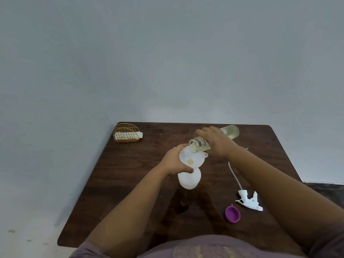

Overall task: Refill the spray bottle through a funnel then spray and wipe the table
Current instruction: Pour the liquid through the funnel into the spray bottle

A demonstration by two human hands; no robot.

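At the far left corner of the dark wooden table [130,183] stands a gold wire holder [126,132] with white napkins [128,135] inside. Near the middle, your left hand [175,161] has its fingers curled around the stem of the white funnel [191,158], which sits in the neck of the white spray bottle [189,178]; the bottle stands upright on the table. Just to the right, your right hand [216,143] is wrapped around a clear bottle [229,132] with yellowish liquid, tilted so that its open mouth is over the funnel's rim. A little yellowish liquid lies in the funnel. Further right, on the table, lie the white spray head [250,201] with its thin tube and, beside it, a purple cap [232,214].
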